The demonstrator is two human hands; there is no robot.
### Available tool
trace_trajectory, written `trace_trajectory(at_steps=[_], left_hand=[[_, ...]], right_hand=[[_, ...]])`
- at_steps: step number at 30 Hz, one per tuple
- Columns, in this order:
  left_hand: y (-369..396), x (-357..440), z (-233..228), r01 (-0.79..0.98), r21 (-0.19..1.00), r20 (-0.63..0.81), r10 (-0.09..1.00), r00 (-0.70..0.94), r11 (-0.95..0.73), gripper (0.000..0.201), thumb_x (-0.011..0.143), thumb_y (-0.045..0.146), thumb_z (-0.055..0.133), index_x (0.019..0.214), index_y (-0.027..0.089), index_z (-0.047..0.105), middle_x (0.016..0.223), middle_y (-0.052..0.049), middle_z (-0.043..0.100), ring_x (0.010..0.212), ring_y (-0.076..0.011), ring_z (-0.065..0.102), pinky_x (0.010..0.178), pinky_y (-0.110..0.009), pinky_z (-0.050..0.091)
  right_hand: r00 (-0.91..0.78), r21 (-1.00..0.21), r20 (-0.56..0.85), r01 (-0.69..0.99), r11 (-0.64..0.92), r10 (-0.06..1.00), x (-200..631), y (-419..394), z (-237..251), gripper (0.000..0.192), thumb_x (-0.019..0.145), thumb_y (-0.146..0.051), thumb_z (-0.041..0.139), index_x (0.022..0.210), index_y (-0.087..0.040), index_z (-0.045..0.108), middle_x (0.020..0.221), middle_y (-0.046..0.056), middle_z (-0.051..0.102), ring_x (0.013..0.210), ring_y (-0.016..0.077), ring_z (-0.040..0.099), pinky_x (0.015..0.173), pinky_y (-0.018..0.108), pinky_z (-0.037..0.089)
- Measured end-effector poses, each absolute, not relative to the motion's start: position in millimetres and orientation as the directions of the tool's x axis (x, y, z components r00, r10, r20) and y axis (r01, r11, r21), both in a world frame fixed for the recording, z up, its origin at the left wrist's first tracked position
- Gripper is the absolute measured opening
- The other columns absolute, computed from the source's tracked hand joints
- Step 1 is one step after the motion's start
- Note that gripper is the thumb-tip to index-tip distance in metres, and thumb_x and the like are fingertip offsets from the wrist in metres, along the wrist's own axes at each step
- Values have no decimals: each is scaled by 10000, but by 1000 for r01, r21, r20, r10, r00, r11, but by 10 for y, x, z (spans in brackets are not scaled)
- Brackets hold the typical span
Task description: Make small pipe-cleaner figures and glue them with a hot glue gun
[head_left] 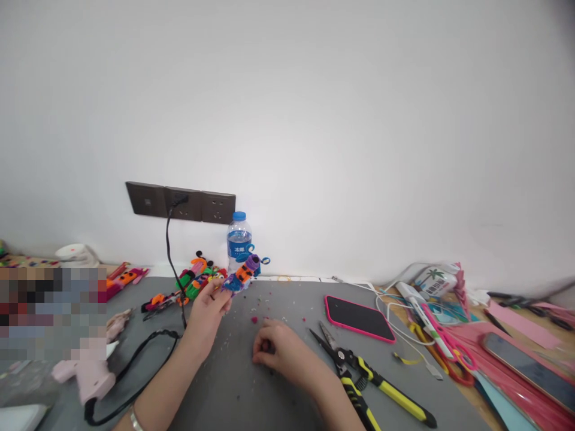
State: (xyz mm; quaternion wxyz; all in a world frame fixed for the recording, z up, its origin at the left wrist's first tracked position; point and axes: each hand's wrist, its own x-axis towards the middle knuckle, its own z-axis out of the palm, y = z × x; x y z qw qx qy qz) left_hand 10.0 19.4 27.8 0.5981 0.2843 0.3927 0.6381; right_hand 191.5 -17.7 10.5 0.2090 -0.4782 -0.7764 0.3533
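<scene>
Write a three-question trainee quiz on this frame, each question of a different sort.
1. True or false: the left hand holds a colourful caterpillar craft figure.
2. Which lies nearest the right hand? A) water bottle B) yellow-handled pliers C) pink glue gun
3. Fill in: the phone in the pink case lies screen-up on the ___ mat.

Key
1. True; its fingertips grip the figure's near end.
2. B; the pliers lie just right of the closed right hand.
3. Grey.

Bright even light, soft shadows, edges warped.
</scene>
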Motion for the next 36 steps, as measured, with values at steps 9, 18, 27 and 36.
trace_trajectory(at_steps=[9, 18, 27, 36], left_hand=[[170, 131, 275, -707, 682, -212, 976, 54, 187, 392, 504, 366, 908, 743, 160, 674, 781, -11, 671, 592, -94, 543, 534, -223, 494], [140, 132, 287, -614, 762, -205, 976, 72, 205, 381, 503, 327, 911, 784, 162, 713, 806, -50, 734, 606, -105, 587, 586, -218, 515], [139, 156, 274, -368, 916, -162, 986, 29, 161, 390, 552, 302, 849, 896, 172, 716, 785, -57, 738, 690, -174, 623, 606, -247, 461], [175, 118, 221, -144, 986, 72, 995, -67, -81, 330, 563, 318, 828, 863, 203, 755, 808, -52, 726, 761, -219, 638, 601, -245, 467]], right_hand=[[-204, -829, 128, 516, 218, 971, 1906, -123, 225, 177, 724, -27, 528, 711, -177, 620, 667, -4, 618, 630, 142, 546, 603, 220, 391], [32, -958, 173, 238, 161, 984, 1960, -16, 202, 99, 712, -259, 595, 728, -172, 641, 703, 50, 677, 655, 192, 629, 612, 276, 471], [98, -988, 149, 46, 145, 984, 2027, 18, 231, 333, 678, -484, 725, 713, -177, 603, 623, 17, 613, 583, 165, 561, 568, 277, 440], [180, -971, 218, 134, 196, 959, 2310, 58, 290, 379, 726, -547, 675, 713, -182, 575, 616, -14, 504, 588, 141, 445, 545, 250, 353]])
